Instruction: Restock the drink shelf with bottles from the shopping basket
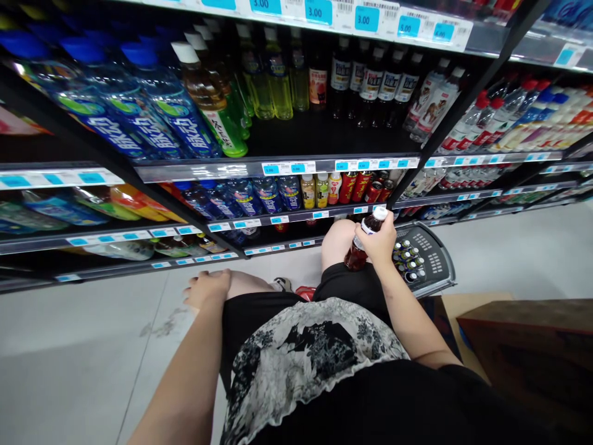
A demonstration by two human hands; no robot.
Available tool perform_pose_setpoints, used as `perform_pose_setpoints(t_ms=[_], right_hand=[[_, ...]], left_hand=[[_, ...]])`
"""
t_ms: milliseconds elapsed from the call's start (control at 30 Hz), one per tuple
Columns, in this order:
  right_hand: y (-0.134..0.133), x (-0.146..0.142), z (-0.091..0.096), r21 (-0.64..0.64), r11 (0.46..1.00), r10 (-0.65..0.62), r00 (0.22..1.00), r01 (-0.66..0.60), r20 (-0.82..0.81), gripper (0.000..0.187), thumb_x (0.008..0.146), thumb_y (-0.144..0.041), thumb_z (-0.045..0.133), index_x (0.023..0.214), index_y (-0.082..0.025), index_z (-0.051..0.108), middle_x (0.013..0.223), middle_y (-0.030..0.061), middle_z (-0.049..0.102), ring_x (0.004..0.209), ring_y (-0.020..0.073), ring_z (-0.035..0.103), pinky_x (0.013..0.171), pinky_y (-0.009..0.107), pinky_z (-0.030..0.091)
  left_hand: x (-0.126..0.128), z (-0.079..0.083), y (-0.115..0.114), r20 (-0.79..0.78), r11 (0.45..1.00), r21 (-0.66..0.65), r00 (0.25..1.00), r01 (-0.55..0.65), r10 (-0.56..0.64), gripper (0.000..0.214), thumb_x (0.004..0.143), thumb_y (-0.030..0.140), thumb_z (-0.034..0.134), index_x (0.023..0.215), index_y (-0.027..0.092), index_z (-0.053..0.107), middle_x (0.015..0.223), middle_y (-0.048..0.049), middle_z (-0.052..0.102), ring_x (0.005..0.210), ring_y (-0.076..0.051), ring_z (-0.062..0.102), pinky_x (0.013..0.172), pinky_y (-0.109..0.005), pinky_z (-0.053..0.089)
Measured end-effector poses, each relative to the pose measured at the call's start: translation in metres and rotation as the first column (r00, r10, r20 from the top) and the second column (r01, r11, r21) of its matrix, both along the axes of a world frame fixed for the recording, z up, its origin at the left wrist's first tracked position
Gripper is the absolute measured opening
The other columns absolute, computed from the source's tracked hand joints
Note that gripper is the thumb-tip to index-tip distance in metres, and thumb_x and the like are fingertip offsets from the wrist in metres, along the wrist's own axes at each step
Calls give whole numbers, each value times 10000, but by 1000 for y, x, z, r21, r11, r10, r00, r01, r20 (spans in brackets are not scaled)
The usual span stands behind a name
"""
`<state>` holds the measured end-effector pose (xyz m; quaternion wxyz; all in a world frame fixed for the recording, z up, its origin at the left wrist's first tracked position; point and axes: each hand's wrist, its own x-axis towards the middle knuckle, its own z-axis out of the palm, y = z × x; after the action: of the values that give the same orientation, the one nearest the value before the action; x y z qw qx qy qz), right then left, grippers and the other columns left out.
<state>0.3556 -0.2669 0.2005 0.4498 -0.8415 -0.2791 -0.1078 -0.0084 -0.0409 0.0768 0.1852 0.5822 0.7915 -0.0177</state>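
Observation:
My right hand [383, 238] is closed around a dark drink bottle [356, 254] with a white cap and a pale label. The bottle stands slightly tilted at my right knee, its base by my thigh. On my left knee rests my left hand [207, 289], fingers spread over the knee and holding nothing. Similar dark bottles [370, 86] with pale labels stand in a group on the shelf ahead. Beside my right leg sits a grey basket [445, 262] with several small capped bottles [407, 259] inside.
Shelves with price strips [278, 168] run across the front, holding blue bottles [157, 117], green-labelled tea bottles [227, 133], yellow drinks [280, 86] and red cans [360, 185]. A large brown cardboard box [532, 346] stands at my right. Pale floor tiles [83, 346] lie at left.

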Motion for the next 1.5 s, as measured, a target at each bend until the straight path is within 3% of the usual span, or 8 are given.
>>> perform_pose_setpoints(t_ms=[967,1267,1367,1500], right_hand=[[0,1,-3,22,1000,-22,1000,22,12,517,680,-449,740,1092,-229,517,1000,93,704,936,324,685,864,446,545],[-1,1,1,-1,1000,9,1000,-9,-3,532,724,-528,749,1096,-216,530,1044,139,719,996,346,689,896,453,538],[-4,2,2,41,997,69,998,-69,-2,452,863,-594,616,1081,-207,535,1026,147,721,972,327,693,882,429,529],[-11,4,7,47,990,135,991,-135,1,376,1023,-522,344,1071,-203,538,982,136,711,920,300,684,823,393,505]], left_hand=[[1,4,-1,8,1000,-2,1000,-10,10,833,797,637,572,1461,135,532,1536,-259,463,1388,-484,409,1095,-650,348],[1,5,-2,16,1000,-11,1000,-3,3,860,789,635,575,1481,128,513,1534,-253,460,1401,-484,388,1114,-626,331],[1,6,-2,17,1000,-12,1000,-5,6,846,791,625,579,1476,132,515,1544,-255,451,1399,-485,389,1110,-632,329],[1,7,-3,17,1000,-13,1000,-5,5,839,820,628,551,1481,113,509,1537,-264,453,1402,-480,397,1116,-638,332]])
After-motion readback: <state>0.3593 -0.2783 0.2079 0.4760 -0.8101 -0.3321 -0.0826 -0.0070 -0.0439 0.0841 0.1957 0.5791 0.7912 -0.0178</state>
